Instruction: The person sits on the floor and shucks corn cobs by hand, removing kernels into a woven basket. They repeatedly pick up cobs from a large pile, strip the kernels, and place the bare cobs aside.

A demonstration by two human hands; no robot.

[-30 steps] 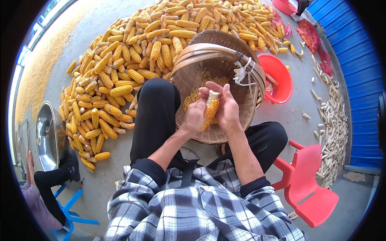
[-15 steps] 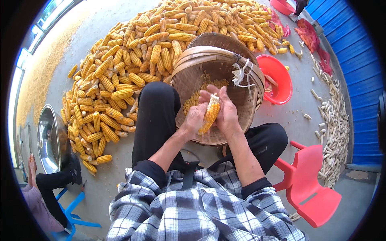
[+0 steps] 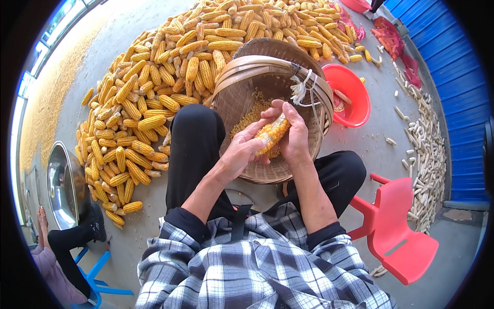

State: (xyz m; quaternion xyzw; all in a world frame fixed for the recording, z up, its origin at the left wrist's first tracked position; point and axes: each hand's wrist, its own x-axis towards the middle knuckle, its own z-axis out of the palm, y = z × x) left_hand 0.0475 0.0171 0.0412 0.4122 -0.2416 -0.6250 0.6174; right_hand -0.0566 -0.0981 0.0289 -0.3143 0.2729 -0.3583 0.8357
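Note:
Between my two hands is a yellow corn cob (image 3: 272, 135), partly stripped, with pale bare patches along its upper side and tip. My left hand (image 3: 242, 148) is closed round its lower end. On its other side my right hand (image 3: 294, 135) wraps the cob, thumb near the tip. Both hands are over a woven bamboo basket (image 3: 236, 98) standing between my knees. Loose yellow kernels (image 3: 252, 110) lie on the basket's bottom; my hands hide part of them. White cord (image 3: 304, 90) is tied round the basket's handle.
A big heap of corn cobs (image 3: 154, 82) spreads ahead and left. Right of the basket sits a red basin (image 3: 363, 103), with stripped white cobs (image 3: 429, 154) along the blue wall (image 3: 453, 77). A red chair (image 3: 396, 221) stands at my right. At left are a metal bowl (image 3: 59, 180) and a seated person (image 3: 62, 252).
The cob has gone from nearly upright to slanting up to the right. My left hand has shifted along it, and more of its upper side looks bare.

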